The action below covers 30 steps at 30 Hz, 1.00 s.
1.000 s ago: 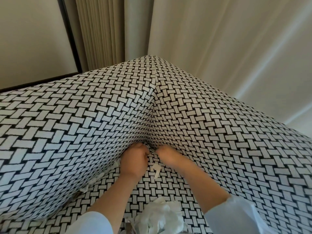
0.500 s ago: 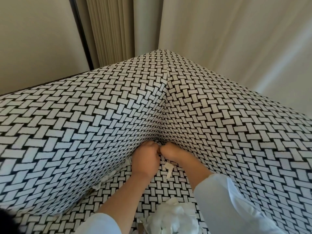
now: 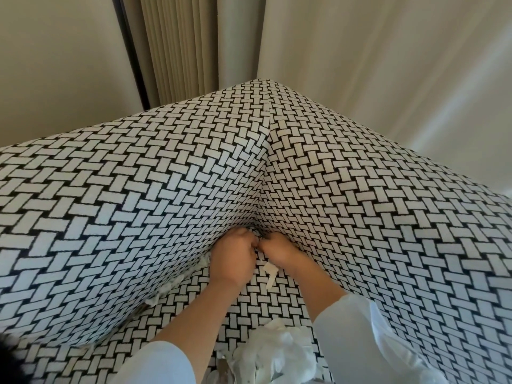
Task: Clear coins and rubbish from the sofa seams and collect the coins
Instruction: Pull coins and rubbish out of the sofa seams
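Note:
The sofa (image 3: 360, 217) is covered in a black-and-white basket-weave fabric, and I look into its inner corner. My left hand (image 3: 231, 256) and my right hand (image 3: 277, 249) meet at the bottom of the corner seam, fingers curled and dug into the gap, fingertips hidden. What they hold, if anything, is hidden. A white paper scrap (image 3: 270, 274) lies on the seat just below my hands. More white scraps (image 3: 166, 286) stick out of the left seam under the back cushion. A heap of crumpled white paper (image 3: 277, 356) lies on the seat near me. No coin shows.
Beige pleated curtains (image 3: 180, 45) and pale walls stand behind the sofa. A dark vertical frame (image 3: 133, 51) runs down at the upper left. The sofa back and arm rise steeply on both sides of the corner.
The view has shifted slightly, with the corner now sitting a little further right. My two hands have closed together at the foot of the corner seam; the scraps have not moved.

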Motion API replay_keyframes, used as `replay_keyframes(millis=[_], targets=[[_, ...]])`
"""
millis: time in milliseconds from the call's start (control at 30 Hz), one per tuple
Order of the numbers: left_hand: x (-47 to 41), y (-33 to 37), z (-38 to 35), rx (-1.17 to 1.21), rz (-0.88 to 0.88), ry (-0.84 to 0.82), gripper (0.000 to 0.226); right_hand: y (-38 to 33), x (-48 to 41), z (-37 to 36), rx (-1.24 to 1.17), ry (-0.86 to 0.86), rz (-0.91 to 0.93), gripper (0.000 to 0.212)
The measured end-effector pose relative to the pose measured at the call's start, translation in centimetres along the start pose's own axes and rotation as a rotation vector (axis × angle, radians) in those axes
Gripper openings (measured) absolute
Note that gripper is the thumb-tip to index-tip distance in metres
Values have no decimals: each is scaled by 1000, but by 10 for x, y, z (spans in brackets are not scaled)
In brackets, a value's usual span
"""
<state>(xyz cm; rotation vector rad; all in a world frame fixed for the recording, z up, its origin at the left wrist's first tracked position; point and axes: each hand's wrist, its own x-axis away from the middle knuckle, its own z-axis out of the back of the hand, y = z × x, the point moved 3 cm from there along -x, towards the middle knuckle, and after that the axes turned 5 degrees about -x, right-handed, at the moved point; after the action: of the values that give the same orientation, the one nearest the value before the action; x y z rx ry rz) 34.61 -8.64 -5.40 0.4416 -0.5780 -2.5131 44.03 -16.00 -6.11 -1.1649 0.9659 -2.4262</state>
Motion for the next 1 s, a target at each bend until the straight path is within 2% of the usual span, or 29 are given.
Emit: replay_keyframes(millis=[67,100,200,267,333,400,533,567,667,733,800,900,1000], targets=[[1,0,0,5,2,-4,26,7,3,0,-55,29,58,49],[1,0,0,5,1,-3,26,9,7,1,-71,65,95,53],[2,1,1,0,4,5,25,16,19,1,-134,275,190,49],[1,1,2,1,6,7,25,19,31,1,-151,444,281,37],[1,1,2,-2,9,7,25,21,42,3,-87,521,363,24],[1,2,3,-10,0,13,25,19,52,8,-54,492,405,19],[1,1,3,-23,2,16,25,10,71,16,-94,313,464,27],[0,1,2,-27,2,12,25,8,76,18,-119,230,460,25],[1,0,2,-11,12,-1,27,6,86,27,-183,-172,328,10],[1,-1,2,9,8,0,28,6,89,36,-161,-302,268,26],[2,-1,2,15,6,4,28,2,82,42,-167,-230,260,38],[1,0,3,20,5,-6,29,-2,56,33,-200,-66,285,40],[0,-1,2,12,11,-8,29,-1,29,7,-136,-60,267,52]])
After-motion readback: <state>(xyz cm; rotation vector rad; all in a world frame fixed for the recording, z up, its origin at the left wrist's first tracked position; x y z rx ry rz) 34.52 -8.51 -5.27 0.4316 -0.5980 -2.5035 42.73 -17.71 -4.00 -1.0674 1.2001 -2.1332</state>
